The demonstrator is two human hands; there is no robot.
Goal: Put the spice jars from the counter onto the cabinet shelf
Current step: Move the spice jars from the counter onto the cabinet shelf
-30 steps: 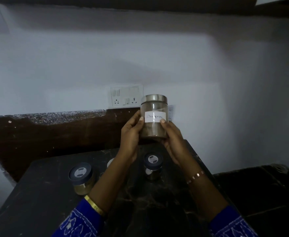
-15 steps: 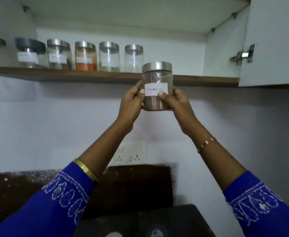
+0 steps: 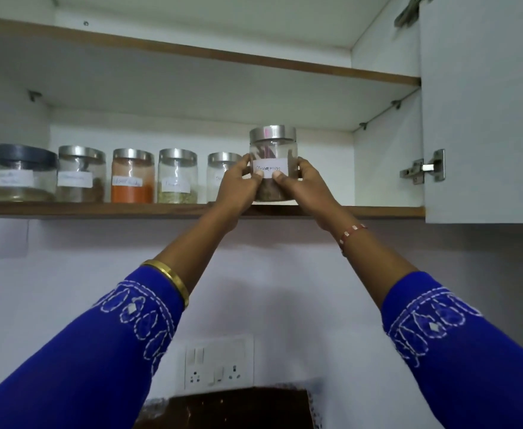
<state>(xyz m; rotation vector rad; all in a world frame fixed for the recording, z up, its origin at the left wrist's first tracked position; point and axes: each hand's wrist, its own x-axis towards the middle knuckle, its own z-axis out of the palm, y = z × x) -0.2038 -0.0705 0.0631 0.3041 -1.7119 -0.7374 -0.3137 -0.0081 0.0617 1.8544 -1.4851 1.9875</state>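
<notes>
A clear spice jar [image 3: 273, 150] with a steel lid and a white handwritten label sits at the front edge of the cabinet shelf [image 3: 99, 209]. My left hand [image 3: 238, 184] grips its left side and my right hand [image 3: 303, 184] grips its right side, thumbs on the label. Whether its base rests fully on the shelf I cannot tell. To its left stands a row of several labelled jars: a dark-lidded one [image 3: 22, 173], a steel-lidded one [image 3: 80, 174], one with orange powder [image 3: 133, 176], one with seeds [image 3: 178, 176], and one [image 3: 223, 164] partly hidden by my left hand.
The open cabinet door [image 3: 482, 119] hangs at the right with its hinge [image 3: 424, 170]. An upper shelf [image 3: 192, 52] runs above. Bare shelf lies to the right of the held jar. A wall socket panel [image 3: 218, 362] sits below, above the dark counter backsplash [image 3: 229, 407].
Both hands lifted the jar from over the counter up to the shelf and moved it in onto the shelf edge, to the right of the row. The view tilted upward.
</notes>
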